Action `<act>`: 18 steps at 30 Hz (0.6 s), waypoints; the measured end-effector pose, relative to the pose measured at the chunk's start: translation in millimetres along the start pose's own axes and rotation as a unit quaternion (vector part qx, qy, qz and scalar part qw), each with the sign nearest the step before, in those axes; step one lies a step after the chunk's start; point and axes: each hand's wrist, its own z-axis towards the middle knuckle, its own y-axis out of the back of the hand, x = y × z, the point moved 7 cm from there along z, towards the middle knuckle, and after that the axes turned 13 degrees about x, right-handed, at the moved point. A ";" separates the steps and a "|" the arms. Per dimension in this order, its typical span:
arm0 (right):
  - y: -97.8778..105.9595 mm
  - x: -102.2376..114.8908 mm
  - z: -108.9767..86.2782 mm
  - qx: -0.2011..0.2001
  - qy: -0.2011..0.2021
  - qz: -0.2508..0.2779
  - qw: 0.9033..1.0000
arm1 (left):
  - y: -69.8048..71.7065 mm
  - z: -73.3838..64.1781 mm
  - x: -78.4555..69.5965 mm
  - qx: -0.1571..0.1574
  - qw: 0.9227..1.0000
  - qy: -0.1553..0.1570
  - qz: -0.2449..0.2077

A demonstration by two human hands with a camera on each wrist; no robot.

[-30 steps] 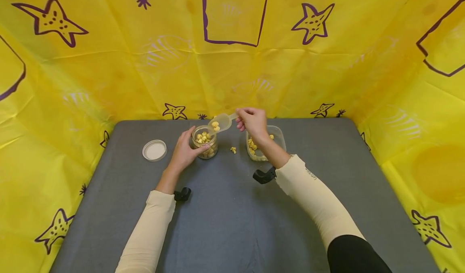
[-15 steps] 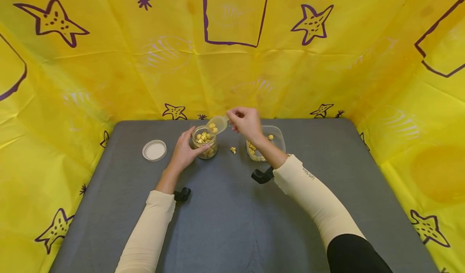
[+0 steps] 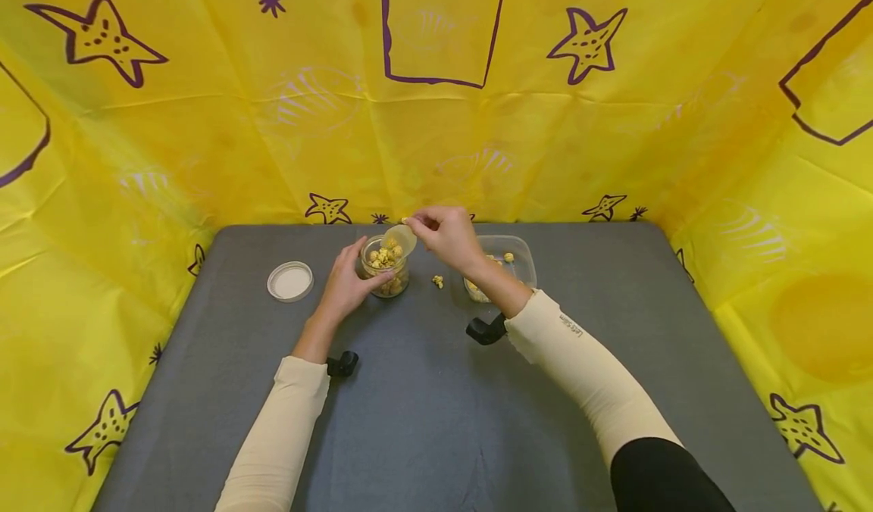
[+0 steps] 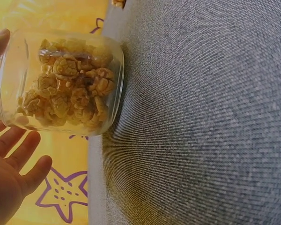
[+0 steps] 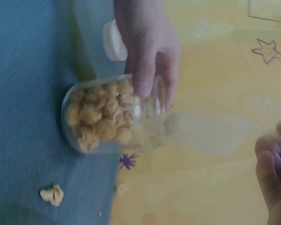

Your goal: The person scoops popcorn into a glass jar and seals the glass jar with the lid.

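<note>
A glass jar holding caramel popcorn stands upright on the table. Around its upper part my left hand grips it, thumb on the near side and fingers behind. My right hand pinches the handle of a translucent scoop. The scoop tips steeply down at the jar's mouth, its bowl tip over the opening; in the right wrist view the scoop and its contents are blurred. Right of the jar, partly hidden by my right forearm, is a clear plastic container with some popcorn in it.
A round white-lined lid lies left of the jar. One loose popcorn piece rests on the grey tabletop between jar and container. A yellow patterned cloth hangs behind the table and along both sides.
My right hand has moved left toward the jar, and the scoop has tilted more steeply over its mouth. The popcorn in the scoop has shifted down to the opening. My left hand stays put.
</note>
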 end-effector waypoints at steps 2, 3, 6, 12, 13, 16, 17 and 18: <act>-1.1 -0.4 0.1 -0.001 -0.002 -0.001 1.000 | 0.3 -0.8 0.9 0.001 1.000 0.002 0.000; -1.3 -0.8 0.0 -0.004 -0.003 0.002 1.000 | 0.6 -1.4 1.4 0.001 1.000 0.004 -0.001; -2.1 -0.7 0.3 0.002 0.004 -0.014 1.000 | -0.2 -1.0 1.1 0.002 1.000 0.006 -0.004; -4.5 4.2 2.6 0.012 0.033 -0.045 0.998 | -0.3 -1.1 0.4 0.003 1.000 0.006 -0.005; -4.4 5.2 3.0 0.010 0.036 -0.050 0.998 | -0.2 -1.1 0.6 0.003 1.000 0.006 -0.006; -6.1 11.1 4.1 0.023 0.057 -0.079 0.995 | -0.2 -1.0 0.9 0.004 1.000 0.003 -0.008; -6.7 13.3 4.5 0.028 0.064 -0.084 0.994 | 0.0 -1.0 1.1 0.003 1.000 0.003 -0.008; -7.0 14.4 5.2 0.030 0.066 -0.085 0.994 | 0.5 -0.9 1.4 0.001 1.000 0.002 -0.008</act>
